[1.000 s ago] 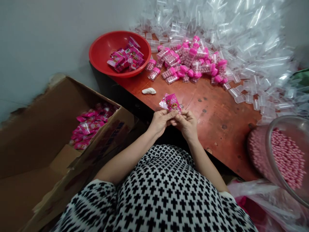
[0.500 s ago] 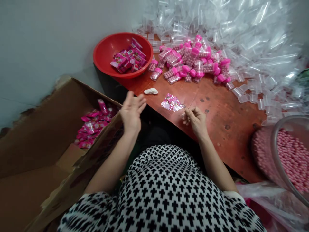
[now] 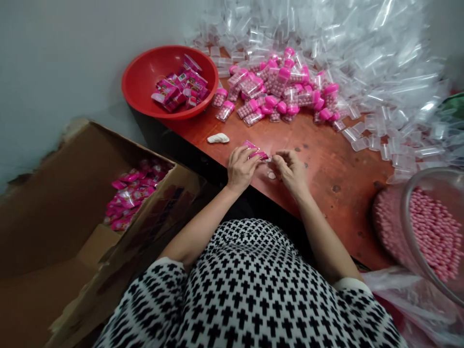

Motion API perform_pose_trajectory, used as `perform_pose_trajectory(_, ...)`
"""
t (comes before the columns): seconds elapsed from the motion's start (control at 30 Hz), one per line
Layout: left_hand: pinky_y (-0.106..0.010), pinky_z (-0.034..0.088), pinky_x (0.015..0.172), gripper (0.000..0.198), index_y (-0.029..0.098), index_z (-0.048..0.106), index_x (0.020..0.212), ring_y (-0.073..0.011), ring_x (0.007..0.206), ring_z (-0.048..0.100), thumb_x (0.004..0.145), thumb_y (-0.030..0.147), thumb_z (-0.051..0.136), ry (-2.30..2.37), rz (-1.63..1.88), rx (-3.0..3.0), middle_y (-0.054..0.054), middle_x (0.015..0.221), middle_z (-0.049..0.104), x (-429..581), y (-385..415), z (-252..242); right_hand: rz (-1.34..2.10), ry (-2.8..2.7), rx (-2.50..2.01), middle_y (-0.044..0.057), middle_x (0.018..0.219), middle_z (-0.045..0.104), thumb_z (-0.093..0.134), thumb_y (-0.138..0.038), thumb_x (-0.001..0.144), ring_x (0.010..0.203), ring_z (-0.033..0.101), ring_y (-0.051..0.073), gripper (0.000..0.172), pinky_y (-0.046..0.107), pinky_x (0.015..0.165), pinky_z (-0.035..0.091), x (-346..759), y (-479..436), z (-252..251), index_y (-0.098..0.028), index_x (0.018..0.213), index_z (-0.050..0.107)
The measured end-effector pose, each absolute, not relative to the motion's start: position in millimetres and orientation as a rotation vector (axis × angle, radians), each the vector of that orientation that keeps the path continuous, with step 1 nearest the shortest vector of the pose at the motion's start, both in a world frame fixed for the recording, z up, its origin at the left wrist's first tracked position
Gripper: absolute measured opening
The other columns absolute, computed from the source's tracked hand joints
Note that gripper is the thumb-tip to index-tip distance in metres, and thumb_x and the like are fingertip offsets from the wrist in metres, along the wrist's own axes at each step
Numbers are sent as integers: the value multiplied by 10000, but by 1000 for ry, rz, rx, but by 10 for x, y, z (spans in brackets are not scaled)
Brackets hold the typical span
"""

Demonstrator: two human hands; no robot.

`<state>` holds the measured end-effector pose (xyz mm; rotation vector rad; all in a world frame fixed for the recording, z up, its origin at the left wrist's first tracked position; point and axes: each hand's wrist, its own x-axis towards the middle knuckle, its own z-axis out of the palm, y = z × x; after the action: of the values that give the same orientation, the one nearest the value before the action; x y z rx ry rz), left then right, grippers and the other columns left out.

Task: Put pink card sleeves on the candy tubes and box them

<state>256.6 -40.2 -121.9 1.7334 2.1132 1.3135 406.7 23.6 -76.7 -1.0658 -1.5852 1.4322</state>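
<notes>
Small pink printed packets (image 3: 256,151) lie at the near edge of the table, partly covered by my left hand (image 3: 241,170). Its fingers are closed on one of them, with the thumb towards the right. My right hand (image 3: 292,175) is just to the right, thumb and fingers pinched together beside the packet. Whatever those fingertips hold is too small to make out. A small pale bit (image 3: 271,175) shows under the right fingers. Left of the packets rests a crumpled white piece (image 3: 218,138).
A red bowl (image 3: 132,92) of pink packets sits at the table's left corner. Behind are pink-capped bead bottles (image 3: 279,84) and a heap of clear tubes (image 3: 362,58). A bucket of pink beads (image 3: 433,232) stands right; an open cardboard box (image 3: 83,193) with pink wrapped items stands left.
My left hand has come from beside the cardboard box, where it was open, rightwards onto the packets. My right hand stays close to its place, still pinched. The view has shifted slightly.
</notes>
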Motion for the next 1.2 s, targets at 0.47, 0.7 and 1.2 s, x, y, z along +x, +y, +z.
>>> perform_pose_trajectory(0.47, -243, 587, 639, 388, 111, 720, 705, -134, 639, 662, 551, 432, 876, 1212, 1498, 432, -55, 726, 696, 2776, -446, -770, 1722, -1478, -964, -82, 607, 600, 748, -330, 640, 493, 537, 81, 365, 186, 466, 434, 3990, 487, -750, -213, 928, 557)
perform_pose_trajectory(0.7, -166, 559, 535, 361, 90, 721, 611, -91, 527, 620, 449, 345, 919, 1289, 1486, 323, -32, 595, 665, 2793, -449, -765, 825, -1772, -1300, 63, 921, 665, 577, -421, 841, 823, 608, 184, 276, 361, 776, 517, 4310, 1400, -597, -175, 962, 614)
perform_pose_trajectory(1.2, -196, 533, 444, 92, 87, 661, 692, -100, 517, 615, 753, 85, 731, 1113, 1549, -168, -23, 649, 669, 2744, -433, -621, -277, -2786, -1542, 211, 1095, 661, 404, -186, 936, 1000, 581, 294, 308, 367, 800, 401, 4678, 1931, -328, -87, 1098, 646)
